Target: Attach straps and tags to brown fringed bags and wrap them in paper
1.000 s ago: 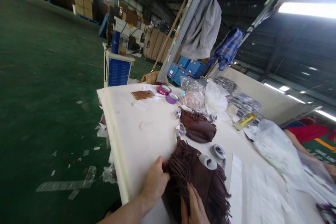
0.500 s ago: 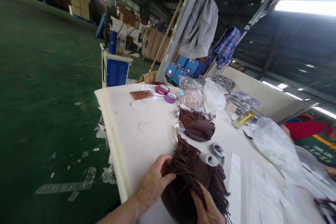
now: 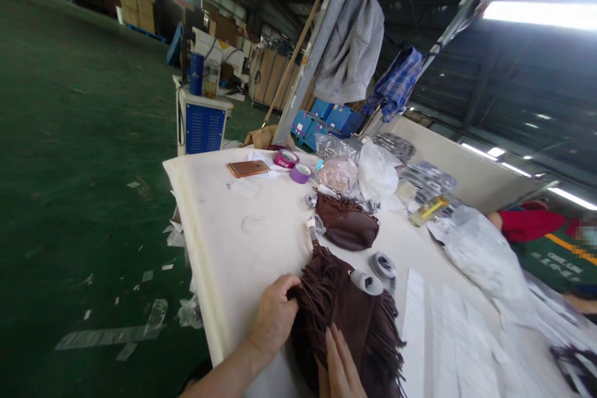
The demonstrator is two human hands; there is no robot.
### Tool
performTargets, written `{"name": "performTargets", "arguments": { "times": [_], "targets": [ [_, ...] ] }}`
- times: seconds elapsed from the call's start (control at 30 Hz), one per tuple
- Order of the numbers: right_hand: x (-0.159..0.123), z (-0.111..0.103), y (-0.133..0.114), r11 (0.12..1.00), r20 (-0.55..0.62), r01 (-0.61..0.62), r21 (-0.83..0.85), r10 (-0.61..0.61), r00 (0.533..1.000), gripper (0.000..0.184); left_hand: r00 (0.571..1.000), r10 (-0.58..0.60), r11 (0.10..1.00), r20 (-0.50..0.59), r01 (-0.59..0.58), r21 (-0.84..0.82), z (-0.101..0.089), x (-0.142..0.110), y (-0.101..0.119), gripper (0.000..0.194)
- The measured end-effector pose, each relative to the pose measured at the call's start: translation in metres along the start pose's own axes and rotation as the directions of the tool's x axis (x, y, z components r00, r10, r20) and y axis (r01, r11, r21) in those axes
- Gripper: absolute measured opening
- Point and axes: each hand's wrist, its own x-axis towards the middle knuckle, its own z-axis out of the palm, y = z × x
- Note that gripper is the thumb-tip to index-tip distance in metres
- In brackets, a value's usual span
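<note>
A brown fringed suede bag [image 3: 347,317] lies at the near edge of the white table [image 3: 224,230]. My left hand [image 3: 275,314] is curled round the bag's left edge, fingers in the fringe. Fingers stretched out, my right hand [image 3: 340,367] lies flat on the bag's front. A white wrapped fitting [image 3: 366,283] rests on the bag's top. A second brown fringed bag [image 3: 346,227] lies a little farther back.
A gold phone [image 3: 248,168], two purple tape rolls [image 3: 293,165] and clear plastic bags [image 3: 359,171] sit at the table's far end. White paper strips [image 3: 448,336] and plastic wrap lie to the right. Another person's arm in a red sleeve [image 3: 527,224] is at the right edge.
My right hand gripped the bag's lower edge half a second ago; now it lies flat on the bag. The bag was lifted and bunched, and is flat on the table again.
</note>
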Motion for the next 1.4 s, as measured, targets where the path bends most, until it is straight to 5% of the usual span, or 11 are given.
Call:
{"name": "performTargets", "arguments": {
  "times": [0.13,0.3,0.4,0.5,0.57,0.63,0.87,1.4],
  "targets": [
    [-0.007,0.003,-0.004,1.000,0.012,0.011,-0.017,-0.011,1.000,0.036,0.998,0.064,0.995,-0.025,-0.062,0.079,-0.001,0.002,-0.007,0.015],
    [-0.004,-0.002,-0.004,0.999,0.002,-0.039,0.023,0.039,0.999,0.035,0.937,0.349,0.922,0.003,-0.344,0.180,-0.006,-0.001,-0.007,0.032],
    [0.001,-0.006,-0.005,0.994,-0.017,-0.095,0.046,0.096,0.995,0.032,0.838,0.545,0.813,0.024,-0.535,0.229,-0.008,-0.006,-0.009,0.038],
    [0.005,-0.009,-0.007,0.989,-0.029,-0.131,0.071,0.133,0.991,0.033,0.670,0.740,0.617,0.053,-0.708,0.343,-0.010,-0.009,-0.009,0.034],
    [0.007,-0.010,-0.008,0.986,-0.022,-0.141,0.087,0.144,0.989,0.034,0.566,0.821,0.480,0.073,-0.754,0.448,-0.010,-0.010,-0.007,0.029],
    [0.008,-0.010,-0.009,0.985,-0.014,-0.143,0.096,0.145,0.989,0.033,0.528,0.847,0.419,0.069,-0.741,0.524,-0.009,-0.010,-0.005,0.026],
    [0.006,-0.005,-0.011,0.993,-0.031,-0.091,0.068,0.094,0.995,0.032,0.651,0.749,0.472,0.124,-0.657,0.588,-0.007,-0.004,-0.001,0.028],
    [0.003,-0.008,-0.018,0.998,-0.066,-0.033,0.046,0.036,0.997,0.034,0.638,0.744,0.483,0.199,-0.719,0.500,-0.020,-0.005,-0.007,0.018]
  ]
}}
